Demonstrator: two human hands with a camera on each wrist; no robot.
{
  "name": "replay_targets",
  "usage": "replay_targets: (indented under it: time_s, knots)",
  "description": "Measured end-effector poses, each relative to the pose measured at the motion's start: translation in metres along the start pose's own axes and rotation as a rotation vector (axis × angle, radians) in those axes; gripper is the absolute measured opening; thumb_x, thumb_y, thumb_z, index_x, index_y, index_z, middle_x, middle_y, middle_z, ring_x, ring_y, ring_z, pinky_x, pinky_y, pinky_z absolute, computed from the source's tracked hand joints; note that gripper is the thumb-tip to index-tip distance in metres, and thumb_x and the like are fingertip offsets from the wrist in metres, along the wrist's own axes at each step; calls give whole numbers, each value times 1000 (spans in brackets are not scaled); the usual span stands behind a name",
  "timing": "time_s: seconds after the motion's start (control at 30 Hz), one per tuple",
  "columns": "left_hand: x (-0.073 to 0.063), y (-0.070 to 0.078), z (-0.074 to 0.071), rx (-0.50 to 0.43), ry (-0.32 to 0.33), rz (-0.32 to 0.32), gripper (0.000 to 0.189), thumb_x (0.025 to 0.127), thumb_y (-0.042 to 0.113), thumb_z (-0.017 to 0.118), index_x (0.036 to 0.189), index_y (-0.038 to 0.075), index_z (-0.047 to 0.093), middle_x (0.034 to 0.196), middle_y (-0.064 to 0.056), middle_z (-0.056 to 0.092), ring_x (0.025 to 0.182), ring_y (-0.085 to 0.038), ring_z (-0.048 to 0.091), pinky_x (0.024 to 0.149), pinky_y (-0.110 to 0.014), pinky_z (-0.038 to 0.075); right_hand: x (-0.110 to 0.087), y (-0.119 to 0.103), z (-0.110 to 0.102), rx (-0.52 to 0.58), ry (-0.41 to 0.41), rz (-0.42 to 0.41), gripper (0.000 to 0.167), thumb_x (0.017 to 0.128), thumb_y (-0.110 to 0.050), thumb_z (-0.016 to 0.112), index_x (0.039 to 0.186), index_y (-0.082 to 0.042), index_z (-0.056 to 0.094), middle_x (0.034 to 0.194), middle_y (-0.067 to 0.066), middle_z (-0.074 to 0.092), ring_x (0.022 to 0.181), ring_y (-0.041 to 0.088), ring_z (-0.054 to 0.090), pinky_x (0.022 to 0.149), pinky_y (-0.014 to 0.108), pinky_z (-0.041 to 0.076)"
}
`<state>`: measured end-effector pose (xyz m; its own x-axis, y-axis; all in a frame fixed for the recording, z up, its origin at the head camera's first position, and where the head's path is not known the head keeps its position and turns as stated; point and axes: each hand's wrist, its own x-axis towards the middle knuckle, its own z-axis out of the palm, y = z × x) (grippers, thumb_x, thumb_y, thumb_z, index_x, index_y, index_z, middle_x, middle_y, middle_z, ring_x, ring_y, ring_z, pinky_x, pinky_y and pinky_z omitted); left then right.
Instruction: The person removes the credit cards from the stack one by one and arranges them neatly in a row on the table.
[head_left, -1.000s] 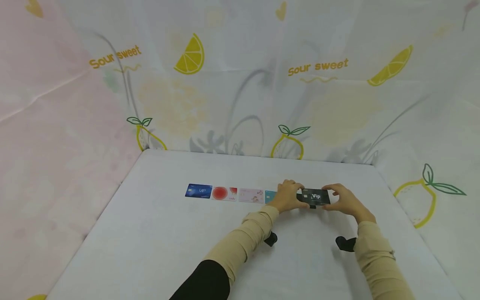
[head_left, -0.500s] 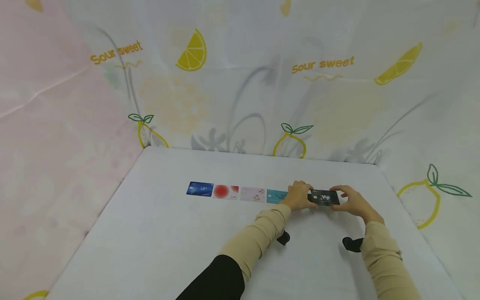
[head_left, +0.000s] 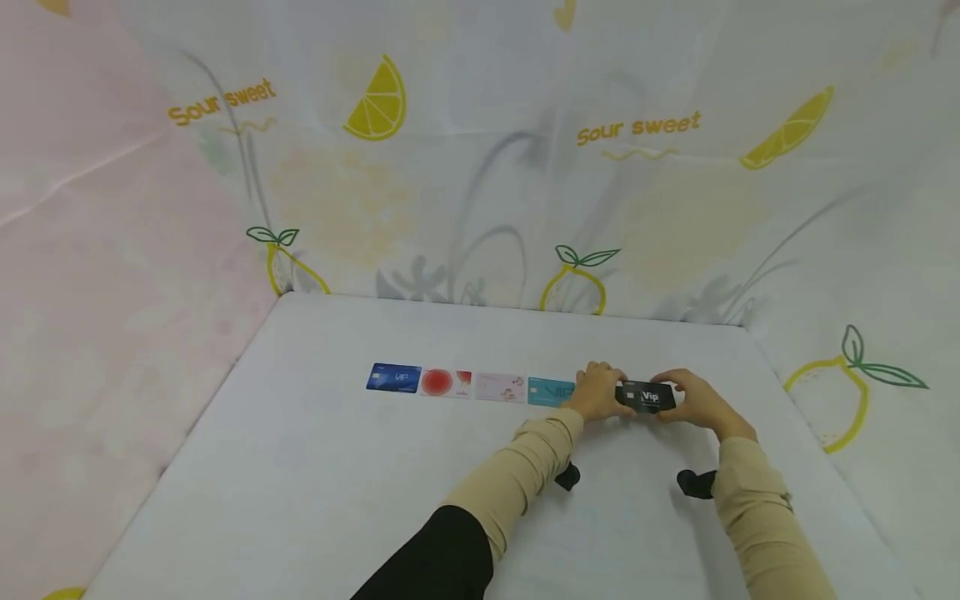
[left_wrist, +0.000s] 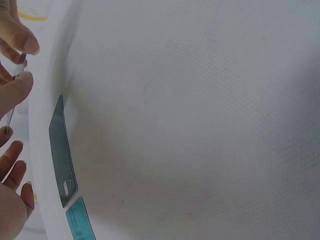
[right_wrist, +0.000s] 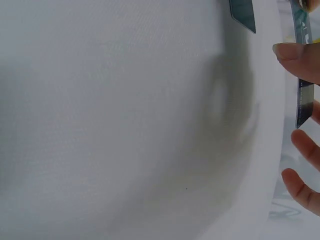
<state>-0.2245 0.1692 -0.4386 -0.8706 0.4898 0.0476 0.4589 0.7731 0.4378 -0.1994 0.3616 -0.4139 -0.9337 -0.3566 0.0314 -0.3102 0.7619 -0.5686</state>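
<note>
A black card marked "Vip" [head_left: 651, 397] is held just over the white table by both hands. The left hand [head_left: 598, 395] pinches its left end, and the right hand [head_left: 703, 403] pinches its right end. In the left wrist view, the held card [left_wrist: 19, 67] appears nearly edge-on, gripped by fingers and thumbs. Below it, a second dark card [left_wrist: 62, 155] lies flat on the table, its end close to a teal card [left_wrist: 81, 220]. The left hand mostly covers that dark card in the head view. It also overlaps the right end of the teal card [head_left: 550, 391].
Left of the teal card, a pale pink card [head_left: 500, 387], a card with a red circle [head_left: 446, 382] and a blue VIP card [head_left: 393, 377] continue the row. A lemon-print cloth [head_left: 480, 183] hangs behind the table [head_left: 300, 500].
Both hands have shifted right along the row with the black card, uncovering more of the teal card. Over the last half second they have barely moved.
</note>
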Motion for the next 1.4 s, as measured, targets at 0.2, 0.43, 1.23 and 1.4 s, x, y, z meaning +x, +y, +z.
replay_targets:
  time_s: [0.2,0.43,1.23,1.4]
  knots:
    - [1,3,10,79,-11,-15,60,73,49,76,124,20,61,114,2,57,106,-13,46,85,-29,35,-3,4,2,-3,-21,67,58,63,-7,83,113,10,58,116,33,53,101,49,51,83,56,44]
    - [3,6,4,215,-54,-46,60,75,53,72,127,26,58,115,1,52,109,-16,38,90,-34,33,2,12,6,7,-48,133,60,66,-10,82,117,8,57,122,35,49,99,52,52,80,56,45]
    - [9,3,13,280,-225,-112,76,72,71,62,138,38,45,121,-3,45,116,-22,32,94,-41,28,16,26,-1,-56,-192,189,59,66,-12,81,116,8,58,120,36,50,104,53,49,87,59,41]
    - [7,3,12,263,-224,-107,74,73,69,63,138,38,46,118,-2,45,114,-21,33,92,-39,28,15,29,-4,-35,-220,223,59,68,-12,81,119,7,57,124,37,47,109,57,46,89,61,39]
